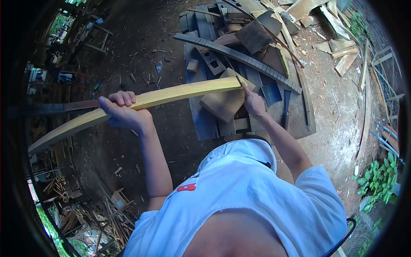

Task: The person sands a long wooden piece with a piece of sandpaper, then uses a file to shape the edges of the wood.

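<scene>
A long, curved piece of pale wood (184, 93) stretches from the lower left to the middle of the head view. My left hand (126, 112) wraps round it left of its middle, thumb and fingers closed. At its right end is my right hand (254, 103), with the index finger up against a thin dark strip (239, 81) that crosses the end. The other fingers are curled, and I cannot make out what they hold. Below that end sits a thick wooden block (222, 103) with a worn top.
Several boards and offcuts lie on the low worktable (306, 128), among them a long notched strip (239, 55) and a chisel-like tool (286, 111). A dark bar (81, 106) extends left behind my left hand. Scrap wood (338, 51) and a leafy plant (379, 180) stand at right.
</scene>
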### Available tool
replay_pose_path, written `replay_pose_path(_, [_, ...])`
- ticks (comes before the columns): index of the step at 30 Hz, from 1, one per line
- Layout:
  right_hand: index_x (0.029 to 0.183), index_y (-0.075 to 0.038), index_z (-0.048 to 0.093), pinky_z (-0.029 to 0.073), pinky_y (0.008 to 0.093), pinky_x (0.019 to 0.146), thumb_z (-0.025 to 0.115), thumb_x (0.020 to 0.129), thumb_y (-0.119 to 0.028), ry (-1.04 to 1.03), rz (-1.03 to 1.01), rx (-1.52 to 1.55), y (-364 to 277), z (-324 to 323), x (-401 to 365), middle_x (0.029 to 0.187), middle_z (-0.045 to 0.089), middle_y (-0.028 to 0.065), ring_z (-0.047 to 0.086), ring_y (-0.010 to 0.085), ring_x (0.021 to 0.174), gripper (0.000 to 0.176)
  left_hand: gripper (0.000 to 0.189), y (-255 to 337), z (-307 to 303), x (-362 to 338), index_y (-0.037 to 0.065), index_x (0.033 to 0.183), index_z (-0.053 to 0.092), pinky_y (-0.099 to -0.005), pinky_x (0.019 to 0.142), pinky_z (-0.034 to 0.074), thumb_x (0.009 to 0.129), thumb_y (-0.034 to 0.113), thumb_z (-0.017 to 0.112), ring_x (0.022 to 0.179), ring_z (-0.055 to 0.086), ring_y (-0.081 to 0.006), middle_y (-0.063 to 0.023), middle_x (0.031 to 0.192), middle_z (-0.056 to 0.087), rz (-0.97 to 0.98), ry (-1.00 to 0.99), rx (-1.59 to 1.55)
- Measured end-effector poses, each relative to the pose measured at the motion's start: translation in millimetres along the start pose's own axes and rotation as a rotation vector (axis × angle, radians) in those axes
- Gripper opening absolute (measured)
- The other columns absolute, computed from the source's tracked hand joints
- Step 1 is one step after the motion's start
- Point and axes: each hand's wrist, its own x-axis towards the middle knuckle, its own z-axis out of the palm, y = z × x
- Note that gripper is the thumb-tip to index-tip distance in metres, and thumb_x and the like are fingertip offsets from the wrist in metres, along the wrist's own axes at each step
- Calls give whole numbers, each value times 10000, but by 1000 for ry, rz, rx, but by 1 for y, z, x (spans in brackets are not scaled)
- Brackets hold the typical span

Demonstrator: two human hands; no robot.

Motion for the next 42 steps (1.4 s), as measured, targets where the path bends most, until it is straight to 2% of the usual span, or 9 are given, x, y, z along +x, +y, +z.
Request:
replay_pose_path(6, [1444, -267, 277, 505, 486, 723, 413, 849, -34, -10, -268, 140, -87, -34, -26, 1007, 627, 190, 628, 405, 831, 654, 412, -2, 4, 2, 133, 643, 386, -223, 482, 319, 947, 371, 529, 492, 323, -52, 47, 567, 320, 1, -6, -2])
replay_pose_path(8, [1420, -303, 324, 509, 480, 714, 433, 862, -59, 100, -179, 152, -51, -14, -18, 997, 635, 195, 631, 409, 824, 619, 414, -2, 3, 2, 133, 642, 387, -222, 483, 319, 946, 374, 530, 492, 323, -52, 48, 567, 320, 6, 2, -10])
replay_pose_path(11, [1411, -296, 341, 526, 472, 725, 468, 835, -149, -58, 130, -72, 17, 1, 3, 973, 660, 198, 654, 383, 854, 608, 417, 0, -4, 0, 134, 640, 384, -222, 485, 319, 944, 378, 533, 493, 324, -52, 48, 566, 319, 6, 21, -15])
replay_pose_path(19, [1438, -306, 282, 497, 485, 775, 468, 854, -106, -47, -136, 91, -68, -30, -23, 1070, 624, 207, 619, 417, 917, 644, 412, 4, -3, -5, 140, 641, 354, -237, 512, 320, 971, 365, 454, 520, 304, -68, 41, 580, 295, -35, 42, 33])
replay_pose_path(23, [1422, -271, 328, 519, 491, 713, 462, 847, -139, -5, 60, -54, 4, 1, 2, 976, 657, 201, 651, 398, 825, 606, 407, 1, -9, -2, 139, 641, 356, -238, 513, 319, 968, 356, 462, 518, 306, -68, 41, 578, 297, -43, 50, 0])
replay_pose_path(28, [1425, -273, 320, 520, 491, 717, 473, 832, -131, -40, 57, -87, -9, -6, 5, 969, 659, 197, 651, 395, 830, 629, 403, 1, -8, -6, 133, 652, 390, -217, 469, 323, 940, 373, 538, 484, 339, -53, 44, 559, 336, -21, 49, -42])
replay_pose_path(33, [1412, -255, 339, 508, 499, 729, 470, 819, -78, 50, -270, 128, -71, -32, -23, 955, 653, 210, 635, 414, 849, 633, 408, -1, -10, -3, 132, 647, 392, -215, 468, 324, 937, 377, 544, 483, 340, -53, 44, 555, 336, -30, 46, -38])
replay_pose_path(39, [1414, -284, 334, 507, 506, 711, 455, 836, -73, 12, 22, -32, 5, -2, 9, 915, 653, 210, 636, 416, 811, 627, 405, 3, -11, -7, 141, 636, 360, -233, 507, 315, 959, 354, 479, 511, 310, -65, 40, 569, 304, -40, 83, -7])
replay_pose_path(42, [1414, -295, 333, 510, 498, 712, 451, 844, -77, -5, -78, -40, -54, -23, -10, 942, 652, 215, 636, 416, 831, 622, 407, 1, -10, -8, 143, 632, 359, -231, 506, 315, 957, 355, 482, 509, 310, -62, 42, 567, 305, -54, 73, -27])
